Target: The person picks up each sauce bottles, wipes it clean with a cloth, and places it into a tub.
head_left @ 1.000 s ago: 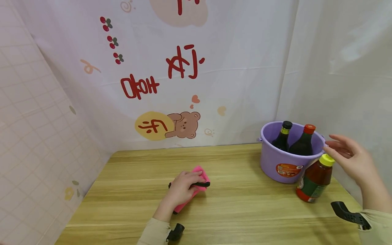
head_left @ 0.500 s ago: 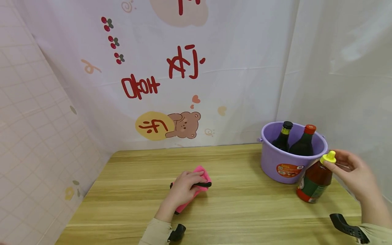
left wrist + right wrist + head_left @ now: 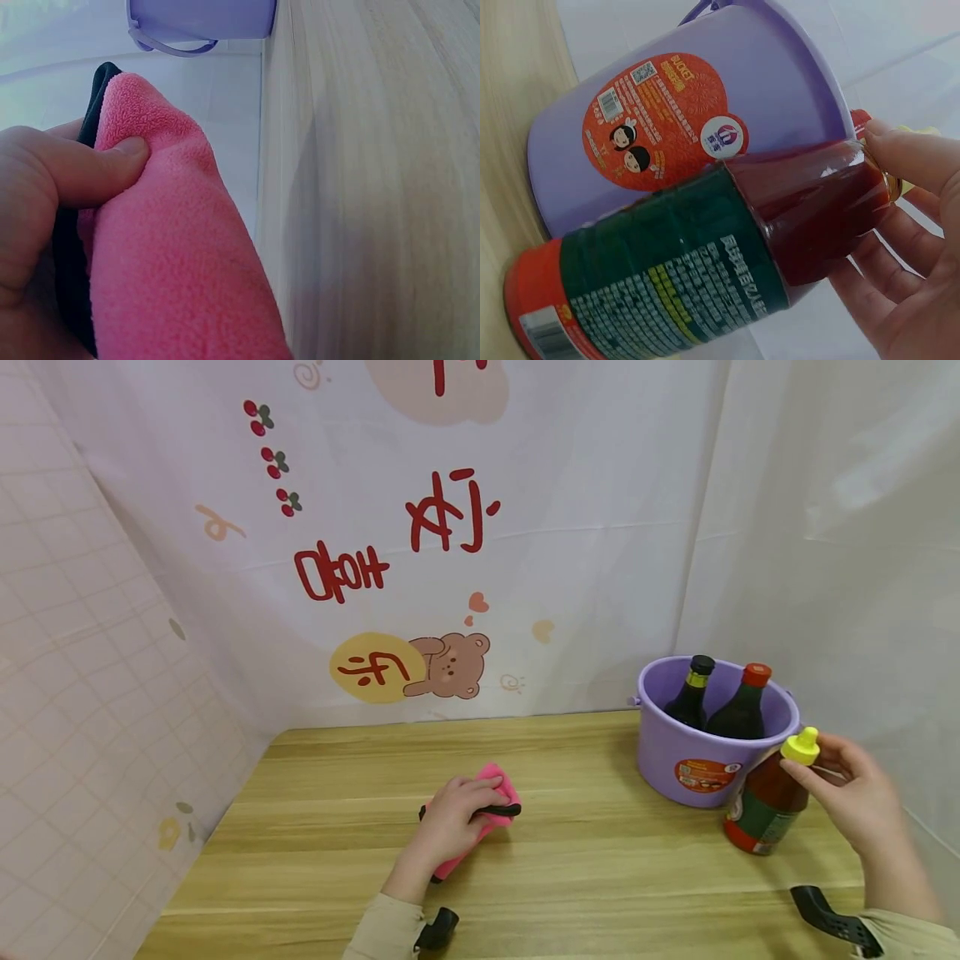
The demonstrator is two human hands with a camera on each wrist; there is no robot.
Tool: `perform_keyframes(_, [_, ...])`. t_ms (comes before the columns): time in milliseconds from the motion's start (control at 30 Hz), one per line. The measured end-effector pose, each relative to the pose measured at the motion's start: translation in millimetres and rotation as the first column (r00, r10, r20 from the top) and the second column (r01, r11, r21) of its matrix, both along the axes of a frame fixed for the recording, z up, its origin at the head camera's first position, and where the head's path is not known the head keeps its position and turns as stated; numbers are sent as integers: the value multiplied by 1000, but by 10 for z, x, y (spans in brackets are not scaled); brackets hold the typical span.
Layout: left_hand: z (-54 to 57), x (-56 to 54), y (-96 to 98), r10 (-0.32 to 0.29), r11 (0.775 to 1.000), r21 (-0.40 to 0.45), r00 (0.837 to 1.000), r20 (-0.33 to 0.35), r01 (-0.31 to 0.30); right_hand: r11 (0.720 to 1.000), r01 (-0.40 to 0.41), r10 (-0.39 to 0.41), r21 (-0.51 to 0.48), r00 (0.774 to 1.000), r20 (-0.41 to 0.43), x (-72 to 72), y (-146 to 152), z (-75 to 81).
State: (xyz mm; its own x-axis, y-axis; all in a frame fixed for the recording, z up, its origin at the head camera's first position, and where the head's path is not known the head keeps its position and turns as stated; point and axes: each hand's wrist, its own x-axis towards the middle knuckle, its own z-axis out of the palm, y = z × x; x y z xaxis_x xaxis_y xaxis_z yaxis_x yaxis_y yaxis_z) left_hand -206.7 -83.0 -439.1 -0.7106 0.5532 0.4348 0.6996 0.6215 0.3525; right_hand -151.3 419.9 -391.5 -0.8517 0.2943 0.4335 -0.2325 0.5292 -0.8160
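Observation:
My left hand holds a folded pink cloth with black edging on the wooden table. In the left wrist view, the thumb presses into the fluffy pink cloth. On the right, my right hand grips the neck of a red sauce bottle just under its yellow nozzle cap. The right wrist view has the thumb and fingers of the hand on both sides of the neck. The sauce bottle has a green label, and its base appears to be on the table.
A purple bucket stands right behind the sauce bottle. Inside it are a dark bottle with a black cap and another with a red cap. A printed white curtain hangs behind the wooden table.
My right hand has come down from beside the bucket rim and closed around the sauce bottle's neck. The left hand keeps hold of the cloth, almost in place.

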Motion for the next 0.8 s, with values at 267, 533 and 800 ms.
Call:
perform_keyframes(267, [9,6,27,3,1000,8,1000,7,-3,997,68,-69,-20,997,-38,12,-55,-6])
perform_keyframes(533, [29,7,44,14,1000,16,1000,15,-15,999,51,-52,-13,995,-81,24,-148,18])
perform_keyframes(800, [0,-10,38,7,1000,18,1000,-10,-7,999,-15,20,42,991,-132,-21,-427,2])
